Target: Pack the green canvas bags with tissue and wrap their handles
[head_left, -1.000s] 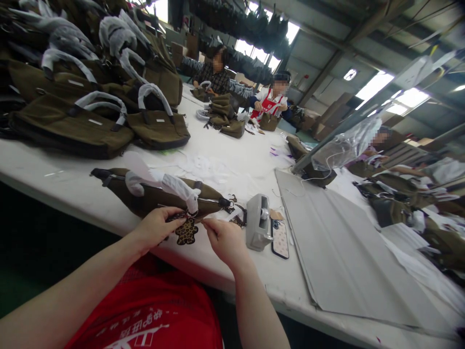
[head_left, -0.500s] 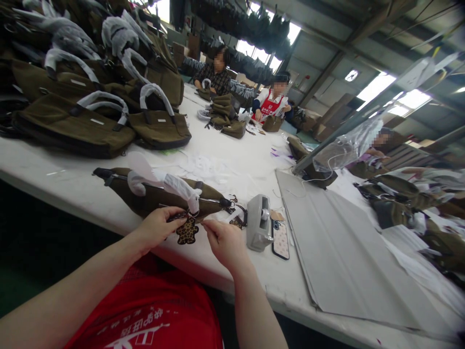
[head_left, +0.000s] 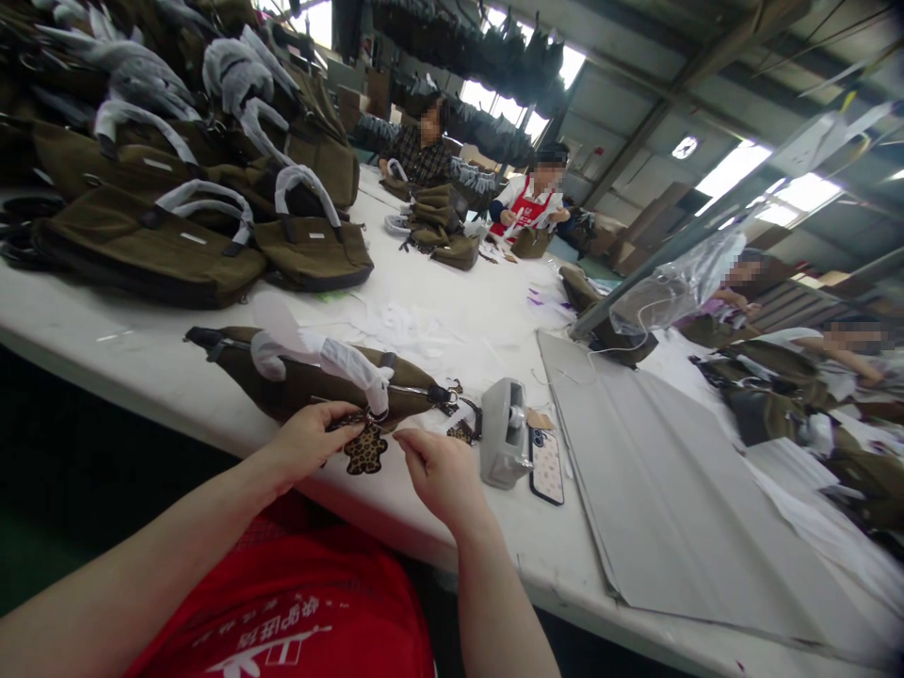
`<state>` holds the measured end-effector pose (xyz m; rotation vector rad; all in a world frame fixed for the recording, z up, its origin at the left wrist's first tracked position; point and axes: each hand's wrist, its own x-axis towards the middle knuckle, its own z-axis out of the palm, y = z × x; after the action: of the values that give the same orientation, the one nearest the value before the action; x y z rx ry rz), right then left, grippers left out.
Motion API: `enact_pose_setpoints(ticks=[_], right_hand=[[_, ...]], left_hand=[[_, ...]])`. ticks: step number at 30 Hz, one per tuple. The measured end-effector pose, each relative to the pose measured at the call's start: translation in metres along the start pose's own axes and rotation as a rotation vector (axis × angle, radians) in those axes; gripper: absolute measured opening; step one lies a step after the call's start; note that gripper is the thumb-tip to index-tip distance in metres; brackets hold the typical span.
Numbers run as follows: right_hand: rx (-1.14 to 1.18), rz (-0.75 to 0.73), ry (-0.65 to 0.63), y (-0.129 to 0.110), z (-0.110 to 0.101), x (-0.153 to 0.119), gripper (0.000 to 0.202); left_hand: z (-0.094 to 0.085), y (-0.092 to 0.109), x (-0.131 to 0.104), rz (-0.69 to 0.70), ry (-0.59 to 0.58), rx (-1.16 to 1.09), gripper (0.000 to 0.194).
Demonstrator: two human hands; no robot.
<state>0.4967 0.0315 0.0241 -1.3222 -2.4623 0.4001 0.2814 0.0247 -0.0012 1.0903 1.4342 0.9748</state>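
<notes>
An olive-brown handbag (head_left: 247, 372) lies on its side in front of me, with its zipper up and its handle (head_left: 346, 363) wrapped in white padding. My left hand (head_left: 314, 443) pinches the top of a leopard-print bear charm (head_left: 365, 450) beside the bag, near the handle's end. Just right of the charm is my right hand (head_left: 438, 471), its thumb and forefinger pressed together; whatever lies between them is too small to make out. More leopard-print pieces (head_left: 462, 428) rest at the bag's right end.
A grey tape dispenser (head_left: 503, 438) and a phone (head_left: 546, 466) stand right of my hands. Beyond them lies a large grey board (head_left: 678, 490). Finished-looking handbags (head_left: 141, 245) are heaped at the left. Co-workers sit across the white table (head_left: 452, 301), one in a red apron (head_left: 526, 207).
My right fingertips have drawn very slightly away from the charm. My left hand stays on it. Across the table, the co-worker in the red apron has raised a hand.
</notes>
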Motion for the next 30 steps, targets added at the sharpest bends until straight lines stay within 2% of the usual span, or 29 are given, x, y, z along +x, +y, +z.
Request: enact_pose_setpoints(ticks=[6,18,25,30], right_hand=[[-0.03,-0.019,-0.001,0.002,0.006,0.005,0.025],[0.082,-0.035,0.011,-0.001,0.016,0.013,0.029],[0.179,-0.011,0.057,0.001,0.034,0.017,0.026],[0.293,-0.017,0.036,0.007,0.035,0.019,0.025]], left_hand=[[0.0,0.003,-0.002,0.003,-0.02,0.009,0.047],[-0.002,-0.01,0.003,0.024,-0.087,0.04,0.051],[-0.004,-0.007,0.0,0.0,-0.128,-0.013,0.05],[-0.004,0.0,-0.005,-0.003,-0.114,0.012,0.044]])
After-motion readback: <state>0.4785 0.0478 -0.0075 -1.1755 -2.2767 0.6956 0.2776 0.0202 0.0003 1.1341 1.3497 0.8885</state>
